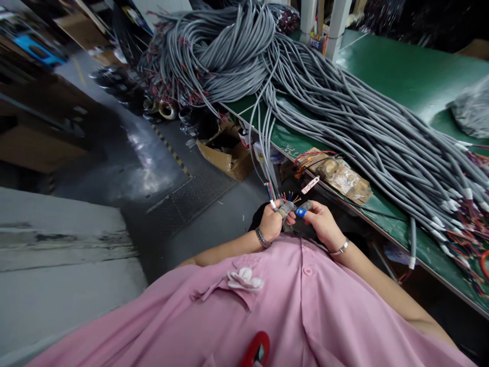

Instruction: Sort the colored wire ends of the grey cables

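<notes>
My left hand (271, 224) is closed around the end of a grey cable (270, 173), in front of my body. Thin coloured wires (291, 197) fan out above its fingers, and another cable end with a white band lies beside the thumb. My right hand (323, 221) meets it from the right, thumb and finger pinched together near the wires; what lies between them is too small to make out. Grey coverings wrap fingertips of both hands, and blue tape (301, 212) is on the right thumb. The held cables run up to a large grey cable bundle (229, 51).
The bundle stretches along a green table (385, 61). Near its edge lie a taped cardboard piece (340, 178) and a pink strip (310, 184). An open carton (223, 153) stands below. Red handles (256, 349) show against my pink shirt. A plastic bag (473, 109) is at right.
</notes>
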Available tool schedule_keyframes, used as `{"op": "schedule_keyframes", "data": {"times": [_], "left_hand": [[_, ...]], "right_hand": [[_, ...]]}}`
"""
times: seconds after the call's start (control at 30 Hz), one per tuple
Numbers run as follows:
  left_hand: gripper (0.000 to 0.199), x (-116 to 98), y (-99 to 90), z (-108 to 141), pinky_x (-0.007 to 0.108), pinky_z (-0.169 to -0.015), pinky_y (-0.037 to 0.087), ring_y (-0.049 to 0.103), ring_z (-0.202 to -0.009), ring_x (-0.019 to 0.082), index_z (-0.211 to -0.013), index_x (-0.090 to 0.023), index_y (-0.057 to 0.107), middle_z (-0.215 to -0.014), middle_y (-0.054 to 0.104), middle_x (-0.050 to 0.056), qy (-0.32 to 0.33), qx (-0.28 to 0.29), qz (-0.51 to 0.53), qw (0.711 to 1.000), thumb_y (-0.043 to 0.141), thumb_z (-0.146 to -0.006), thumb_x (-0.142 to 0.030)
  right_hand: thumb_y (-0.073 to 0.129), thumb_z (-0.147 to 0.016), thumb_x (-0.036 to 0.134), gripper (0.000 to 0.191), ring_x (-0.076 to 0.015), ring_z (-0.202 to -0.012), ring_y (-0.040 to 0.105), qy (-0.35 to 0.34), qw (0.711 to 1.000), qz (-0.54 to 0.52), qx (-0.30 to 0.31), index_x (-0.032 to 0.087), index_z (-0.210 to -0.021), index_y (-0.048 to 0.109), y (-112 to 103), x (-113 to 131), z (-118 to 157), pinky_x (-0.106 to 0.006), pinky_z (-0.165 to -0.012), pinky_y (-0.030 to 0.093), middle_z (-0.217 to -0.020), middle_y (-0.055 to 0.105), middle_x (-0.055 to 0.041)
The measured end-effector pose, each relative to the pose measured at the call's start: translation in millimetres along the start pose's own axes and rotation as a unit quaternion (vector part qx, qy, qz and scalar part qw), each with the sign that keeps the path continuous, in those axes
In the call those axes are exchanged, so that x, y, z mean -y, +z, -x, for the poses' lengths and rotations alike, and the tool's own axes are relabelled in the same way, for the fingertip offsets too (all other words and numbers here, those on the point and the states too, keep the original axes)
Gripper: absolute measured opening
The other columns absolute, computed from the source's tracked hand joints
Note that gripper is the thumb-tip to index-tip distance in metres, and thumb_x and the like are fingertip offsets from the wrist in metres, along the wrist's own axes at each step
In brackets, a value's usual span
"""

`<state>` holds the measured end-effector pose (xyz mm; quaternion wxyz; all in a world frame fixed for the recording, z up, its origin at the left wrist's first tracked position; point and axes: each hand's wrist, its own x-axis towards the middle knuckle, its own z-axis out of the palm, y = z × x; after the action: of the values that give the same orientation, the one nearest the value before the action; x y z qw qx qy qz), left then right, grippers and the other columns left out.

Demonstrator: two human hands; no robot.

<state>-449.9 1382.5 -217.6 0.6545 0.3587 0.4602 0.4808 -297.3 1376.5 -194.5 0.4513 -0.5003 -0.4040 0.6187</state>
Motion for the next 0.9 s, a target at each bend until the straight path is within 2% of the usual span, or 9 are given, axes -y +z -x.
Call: {"op": "schedule_keyframes", "data": {"times": [0.27,0.4,0.53,0.63,0.73,0.83,0.9], "left_hand": [[0.037,0,-2.4,-3,0.02,-0.04,0.041,0.057,-0.042,0.01,-0.081,-0.013,0.062,-0.06,0.065,0.001,0.001,-0.019,0.028,0.999,0.071,-0.073,-0.048],[0.036,-1,-3.6,-3,0.019,-0.038,0.04,0.055,-0.041,0.009,-0.079,-0.013,0.062,-0.058,0.064,0.001,0.003,-0.016,0.035,0.999,0.071,-0.074,-0.047],[0.034,-8,-2.9,-1,0.018,-0.036,0.038,0.053,-0.039,0.009,-0.075,-0.013,0.062,-0.056,0.062,0.0,-0.006,0.017,0.039,0.999,0.073,-0.071,-0.044],[0.033,-16,-1.8,-3,0.019,-0.035,0.038,0.051,-0.037,0.008,-0.074,-0.012,0.062,-0.054,0.062,0.001,-0.036,0.069,0.041,0.996,0.074,-0.07,-0.043],[0.034,-26,-0.1,-8,0.018,-0.033,0.036,0.052,-0.038,0.008,-0.073,-0.011,0.062,-0.059,0.065,0.003,-0.082,0.122,0.057,0.987,0.078,-0.065,-0.04],[0.035,-34,1.8,-16,0.018,-0.031,0.033,0.051,-0.037,0.008,-0.072,-0.011,0.062,-0.06,0.065,0.004,-0.113,0.161,0.079,0.977,0.079,-0.062,-0.039],[0.035,-38,1.9,-21,0.018,-0.031,0.032,0.049,-0.035,0.008,-0.072,-0.01,0.061,-0.056,0.064,0.004,-0.123,0.179,0.092,0.972,0.079,-0.061,-0.038]], "right_hand": [[0.077,-0.067,0.033,0.022,-0.0086,-0.054,0.041,0.005,1.0,0.002,-0.005,0.017,-0.069,0.061,-12,-6,0,-0.023,-0.051,0.033,-0.059,0.051,0.0041],[0.077,-0.068,0.035,0.023,-0.0087,-0.053,0.042,0.021,0.999,-0.043,-0.007,0.018,-0.068,0.061,-17,-8,0,-0.023,-0.052,0.036,-0.057,0.051,0.0042],[0.069,-0.077,0.05,0.032,-0.0081,-0.056,0.047,0.033,0.991,-0.128,-0.028,0.019,-0.08,0.067,-22,-6,-5,-0.022,-0.054,0.042,-0.07,0.058,0.0011],[0.062,-0.078,0.061,0.044,-0.0092,-0.059,0.052,0.048,0.985,-0.163,-0.032,0.019,-0.087,0.069,-25,0,-14,-0.022,-0.055,0.046,-0.078,0.062,-0.002],[0.062,-0.077,0.064,0.047,-0.0098,-0.063,0.055,0.065,0.981,-0.184,0.012,0.019,-0.089,0.069,-25,12,-25,-0.021,-0.055,0.048,-0.083,0.065,-0.0038],[0.068,-0.075,0.058,0.042,-0.0091,-0.062,0.055,0.082,0.971,-0.198,0.107,0.019,-0.089,0.067,-21,23,-33,-0.021,-0.056,0.049,-0.085,0.067,-0.0033],[0.073,-0.073,0.053,0.037,-0.0081,-0.058,0.051,0.066,0.972,-0.19,0.12,0.019,-0.084,0.066,-17,24,-35,-0.021,-0.053,0.046,-0.079,0.065,-0.0014]]}}
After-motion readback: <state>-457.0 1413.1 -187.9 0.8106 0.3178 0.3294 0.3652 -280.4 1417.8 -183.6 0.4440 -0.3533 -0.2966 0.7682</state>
